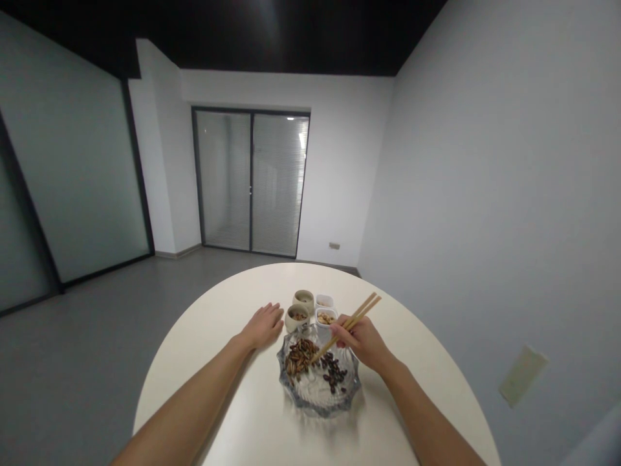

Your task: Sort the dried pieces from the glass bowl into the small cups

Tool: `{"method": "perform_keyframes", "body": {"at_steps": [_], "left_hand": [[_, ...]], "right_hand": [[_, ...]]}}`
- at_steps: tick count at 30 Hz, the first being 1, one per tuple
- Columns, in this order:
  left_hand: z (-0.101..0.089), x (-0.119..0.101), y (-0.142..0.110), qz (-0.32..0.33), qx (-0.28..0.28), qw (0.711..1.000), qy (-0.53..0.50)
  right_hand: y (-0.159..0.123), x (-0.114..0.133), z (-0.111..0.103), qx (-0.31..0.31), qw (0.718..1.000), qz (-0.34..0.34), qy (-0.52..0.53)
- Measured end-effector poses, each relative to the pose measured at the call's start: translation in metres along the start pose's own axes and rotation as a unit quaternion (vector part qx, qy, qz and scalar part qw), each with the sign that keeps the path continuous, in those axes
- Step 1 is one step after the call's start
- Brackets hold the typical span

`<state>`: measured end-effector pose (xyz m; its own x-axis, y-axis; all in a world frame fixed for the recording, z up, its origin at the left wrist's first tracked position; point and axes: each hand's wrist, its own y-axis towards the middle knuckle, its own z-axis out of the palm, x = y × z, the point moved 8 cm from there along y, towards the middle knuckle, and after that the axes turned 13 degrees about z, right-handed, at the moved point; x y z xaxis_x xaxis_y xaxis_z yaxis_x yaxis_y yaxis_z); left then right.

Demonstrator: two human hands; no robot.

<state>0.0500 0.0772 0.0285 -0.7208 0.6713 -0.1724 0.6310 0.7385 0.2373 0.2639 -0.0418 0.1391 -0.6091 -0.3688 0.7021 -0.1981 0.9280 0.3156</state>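
Noted on smooth round table (257, 414): scalloped clear-glass bowl (319, 409), brown pieces (301, 357) inside at 10 o'clock, glossy dark ovals (334, 374) at 3; rounded cups (292, 325) at 11, white tubs (321, 325) at 12. Saw left hand (266, 325) palm-down at 10, fingers extended; right hand (359, 340) at 2, closed around wooden chopsticks (363, 312). Recorded white walls (485, 162).
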Motion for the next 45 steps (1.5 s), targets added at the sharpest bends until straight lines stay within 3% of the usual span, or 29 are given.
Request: {"method": "perform_keyframes", "body": {"at_steps": [7,16,33,41,45], "left_hand": [[-0.002,-0.002,-0.001,0.000,-0.001,1.000,0.000],[0.001,-0.001,0.000,0.005,0.003,1.000,0.005],[0.001,0.002,-0.001,0.007,-0.005,1.000,-0.012],[0.002,0.001,0.000,0.004,0.002,1.000,-0.011],[0.000,0.000,-0.001,0.002,-0.003,1.000,-0.004]], "right_hand": [[0.004,-0.008,-0.014,-0.091,0.992,0.017,0.089],[0.007,-0.006,-0.015,-0.163,0.981,-0.004,0.103],[0.030,-0.020,0.006,-0.116,0.992,0.015,0.039],[0.021,-0.021,-0.015,-0.163,0.983,0.028,0.086],[0.013,-0.019,-0.019,-0.117,0.988,0.019,0.100]]}}
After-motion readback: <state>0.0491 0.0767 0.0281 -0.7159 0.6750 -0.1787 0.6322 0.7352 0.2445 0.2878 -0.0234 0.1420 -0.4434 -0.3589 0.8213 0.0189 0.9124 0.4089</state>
